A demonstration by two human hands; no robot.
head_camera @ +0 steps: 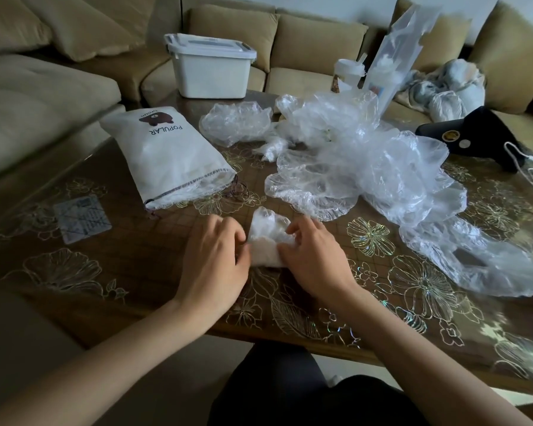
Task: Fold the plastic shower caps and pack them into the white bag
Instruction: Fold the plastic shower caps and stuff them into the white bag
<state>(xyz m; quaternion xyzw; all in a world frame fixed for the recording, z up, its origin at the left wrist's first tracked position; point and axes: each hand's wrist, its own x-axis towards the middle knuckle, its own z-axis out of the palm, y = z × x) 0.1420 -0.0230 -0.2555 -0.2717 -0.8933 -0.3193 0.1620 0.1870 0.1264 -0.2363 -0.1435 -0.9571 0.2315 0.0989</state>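
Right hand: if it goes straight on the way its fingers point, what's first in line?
The folded cap, which the right hand holds now; past it, probably the left hand on the cap's other edge.

Seen from above: the person's left forearm (pixel 111 348), bare from elbow to wrist, fills the lower left of the frame, with the right forearm (pixel 413 342), equally bare, at lower right. The left hand (pixel 216 256) and right hand (pixel 314 256), both bare, sit just below centre. At bottom centre, a plain, near-black garment (pixel 277 395) covers the lap.
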